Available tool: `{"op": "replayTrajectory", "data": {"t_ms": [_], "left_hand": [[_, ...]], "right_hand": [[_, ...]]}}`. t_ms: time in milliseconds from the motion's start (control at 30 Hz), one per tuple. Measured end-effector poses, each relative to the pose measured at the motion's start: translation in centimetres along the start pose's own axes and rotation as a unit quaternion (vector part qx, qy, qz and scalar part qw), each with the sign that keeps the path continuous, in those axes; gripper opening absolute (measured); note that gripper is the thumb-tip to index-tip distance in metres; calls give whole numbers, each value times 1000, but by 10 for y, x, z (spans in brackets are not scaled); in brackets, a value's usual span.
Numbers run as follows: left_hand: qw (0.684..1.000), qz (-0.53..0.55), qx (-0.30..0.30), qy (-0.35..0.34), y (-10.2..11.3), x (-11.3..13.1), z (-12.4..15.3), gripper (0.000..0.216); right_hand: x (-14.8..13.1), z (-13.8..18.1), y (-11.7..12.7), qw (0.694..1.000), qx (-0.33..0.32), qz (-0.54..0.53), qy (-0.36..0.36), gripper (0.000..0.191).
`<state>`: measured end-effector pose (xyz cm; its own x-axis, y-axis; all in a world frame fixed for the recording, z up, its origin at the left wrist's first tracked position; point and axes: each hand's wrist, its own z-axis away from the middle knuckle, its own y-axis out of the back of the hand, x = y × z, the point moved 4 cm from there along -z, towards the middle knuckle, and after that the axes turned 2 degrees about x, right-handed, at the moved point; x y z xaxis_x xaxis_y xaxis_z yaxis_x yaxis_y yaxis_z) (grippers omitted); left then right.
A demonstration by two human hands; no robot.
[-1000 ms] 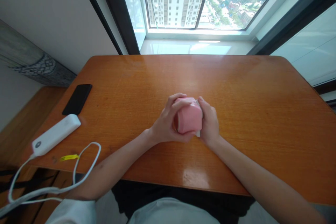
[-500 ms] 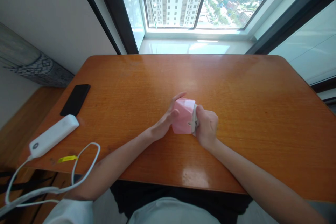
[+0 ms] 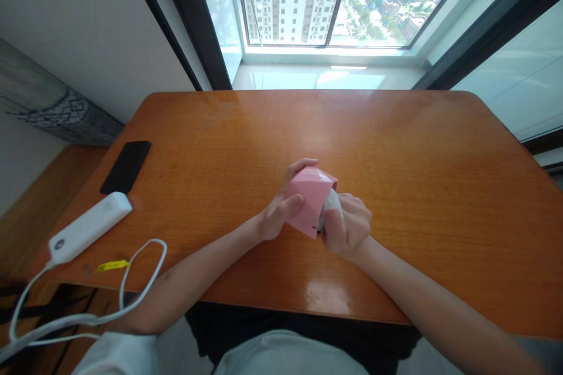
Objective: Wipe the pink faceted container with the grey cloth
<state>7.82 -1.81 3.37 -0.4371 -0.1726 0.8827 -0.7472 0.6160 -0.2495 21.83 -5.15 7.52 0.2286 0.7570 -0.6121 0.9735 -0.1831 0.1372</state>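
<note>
A pink, faceted container, shaped like a cup [image 3: 311,188], is held on its side above the middle of the table. My left hand [image 3: 280,212] wraps round its closed end, thumb on the near face and fingers over the top. Its mouth faces right. From that mouth bulges a light grey-white cloth [image 3: 331,203], partly inside the container. My right hand [image 3: 350,225] is closed on the cloth, pressed close to the rim. How far the cloth reaches inside is hidden.
On the wooden table [image 3: 417,158], a black phone [image 3: 125,167] lies at the left, beside a white power strip [image 3: 91,227]. Its white cable [image 3: 147,299], with a yellow tag [image 3: 113,266], loops near my left forearm. Beyond the far edge is a window [image 3: 299,6].
The container has turned, its mouth tipping toward the near right. My right hand has rotated with the cloth, and my left thumb has shifted onto the near face.
</note>
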Motion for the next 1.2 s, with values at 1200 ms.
{"op": "replayTrajectory", "data": {"t_ms": [1200], "left_hand": [[989, 83, 19, 122, 0, -6, -2, 69]], "right_hand": [[8, -16, -1, 996, -81, 30, -38, 77]]}}
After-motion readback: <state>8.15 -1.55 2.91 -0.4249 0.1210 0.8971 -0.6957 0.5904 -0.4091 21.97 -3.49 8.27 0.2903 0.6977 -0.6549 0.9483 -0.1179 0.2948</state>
